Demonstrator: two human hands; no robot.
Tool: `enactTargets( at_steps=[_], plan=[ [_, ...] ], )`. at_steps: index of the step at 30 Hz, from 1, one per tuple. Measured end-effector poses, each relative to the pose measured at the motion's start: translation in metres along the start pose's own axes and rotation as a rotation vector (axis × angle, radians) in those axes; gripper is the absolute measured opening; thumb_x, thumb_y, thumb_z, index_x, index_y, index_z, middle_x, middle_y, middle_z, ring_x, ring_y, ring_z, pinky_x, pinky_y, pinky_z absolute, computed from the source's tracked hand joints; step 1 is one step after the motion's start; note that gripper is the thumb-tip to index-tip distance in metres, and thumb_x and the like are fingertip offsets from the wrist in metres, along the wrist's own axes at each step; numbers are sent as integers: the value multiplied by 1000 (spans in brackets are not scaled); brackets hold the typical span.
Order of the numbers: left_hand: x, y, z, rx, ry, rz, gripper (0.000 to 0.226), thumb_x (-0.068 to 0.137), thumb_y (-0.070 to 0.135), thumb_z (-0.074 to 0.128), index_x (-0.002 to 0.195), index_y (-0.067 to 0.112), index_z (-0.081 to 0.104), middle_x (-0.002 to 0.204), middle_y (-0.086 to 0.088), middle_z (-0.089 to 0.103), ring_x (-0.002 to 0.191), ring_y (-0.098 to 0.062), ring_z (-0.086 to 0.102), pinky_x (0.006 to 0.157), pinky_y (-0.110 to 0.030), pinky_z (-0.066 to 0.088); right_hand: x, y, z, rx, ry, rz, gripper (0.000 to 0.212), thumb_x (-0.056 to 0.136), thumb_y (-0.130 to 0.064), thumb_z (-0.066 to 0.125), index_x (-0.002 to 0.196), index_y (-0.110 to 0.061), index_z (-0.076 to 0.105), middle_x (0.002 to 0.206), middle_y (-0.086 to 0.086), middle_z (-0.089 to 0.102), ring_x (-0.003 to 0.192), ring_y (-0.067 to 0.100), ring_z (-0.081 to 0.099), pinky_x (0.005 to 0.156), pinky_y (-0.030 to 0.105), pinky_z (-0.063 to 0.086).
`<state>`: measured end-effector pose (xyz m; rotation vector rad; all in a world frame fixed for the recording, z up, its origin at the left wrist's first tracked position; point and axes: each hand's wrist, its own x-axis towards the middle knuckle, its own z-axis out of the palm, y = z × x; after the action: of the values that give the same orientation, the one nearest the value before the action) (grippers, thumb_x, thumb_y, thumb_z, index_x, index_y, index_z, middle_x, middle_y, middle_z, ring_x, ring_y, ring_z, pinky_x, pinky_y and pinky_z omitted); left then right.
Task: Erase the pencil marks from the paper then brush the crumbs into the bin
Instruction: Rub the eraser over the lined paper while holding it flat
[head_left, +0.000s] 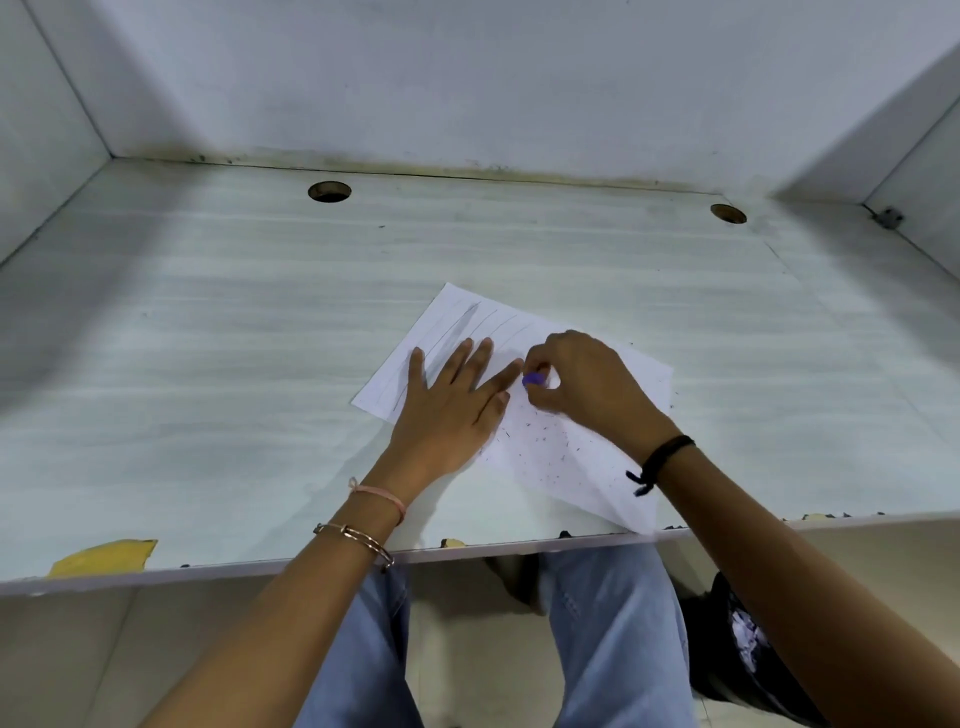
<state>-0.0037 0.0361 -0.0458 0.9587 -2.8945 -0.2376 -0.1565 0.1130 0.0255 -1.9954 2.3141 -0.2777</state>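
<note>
Purple eraser (535, 379) sits pinched in the fingertips of your right hand (587, 384), its tip down on the middle of the paper (641, 382). Your left hand (447, 410) lies flat with fingers straight and spread, pressing the sheet down just beside the eraser at its nine o'clock.

By my reading you are partway through the first step. Long pencil marks (457, 327), one of them a broad grey smear, remain on the sheet's corner at eleven o'clock. The part toward five o'clock looks rubbed clean and is strewn with dark crumbs (545, 447); a few have strayed onto the desk at three o'clock. The brushing is not begun.

The paper lies askew on a pale, wood-grained desk (208, 338), one corner at the near edge. Two round cable holes (329, 191) sit at the far side, grey partition walls close it in, and yellow tape (104, 557) peels at seven o'clock. A dark container (737, 654) holding crumpled white scraps stands under the desk at five o'clock, likely the bin.
</note>
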Motion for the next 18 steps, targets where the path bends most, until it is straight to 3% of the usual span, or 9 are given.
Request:
enactTargets(
  at_steps=[3,5,8,10,12,14,16,18],
  plan=[
    [-1,0,0,57,-21,28,50,103,43,9,151,42,-6,162,2,-12,150,-18,-11,115,-63,-2,-16,-7,2,156,-120,-133,7,80,-18,64,85,-19,70,78,-11,61,72,4,50,65,24,40],
    [0,0,2,20,4,16,49,103,44,4,151,45,-6,163,5,-10,150,-16,-10,115,-62,-4,-16,4,-3,198,-175,-91,6,78,-21,67,83,-24,70,76,-14,61,70,2,51,63,24,42],
    [1,-1,5,7,17,-3,50,99,46,-5,150,46,-7,163,5,-8,150,-15,-9,116,-61,-5,-3,13,-2,134,-41,29,10,78,-17,66,87,-19,71,83,-3,65,80,13,55,67,29,43],
    [1,-1,4,18,10,-9,56,90,52,-16,145,46,-15,163,4,-9,150,-16,-9,115,-62,-4,-5,4,5,104,33,-11,11,80,-14,63,89,-15,69,84,1,63,81,15,54,69,27,42],
    [1,0,5,17,11,-3,63,82,53,-21,145,46,-16,163,5,-9,150,-16,-9,115,-62,-4,-17,-3,8,163,-11,-129,10,81,-13,65,89,-17,70,79,-5,60,71,5,49,66,20,38],
    [0,0,5,-4,18,-3,59,91,53,-13,149,47,-8,163,7,-9,150,-14,-10,116,-60,-6,-24,2,1,233,-118,-164,8,80,-17,68,86,-19,72,75,-12,60,65,1,50,63,13,37],
    [-1,0,4,-49,19,-7,55,96,51,-6,151,48,-2,163,8,-7,149,-12,-9,116,-59,-7,-21,17,-4,292,-148,-85,8,79,-16,69,84,-21,73,74,-13,64,65,-1,52,63,13,41],
    [-1,1,2,-52,35,1,63,89,52,-13,151,48,0,163,8,-5,149,-12,-8,116,-60,-6,-17,34,-1,389,-58,55,10,77,-13,70,81,-21,72,78,-7,66,67,3,55,65,22,49]
  ],
)
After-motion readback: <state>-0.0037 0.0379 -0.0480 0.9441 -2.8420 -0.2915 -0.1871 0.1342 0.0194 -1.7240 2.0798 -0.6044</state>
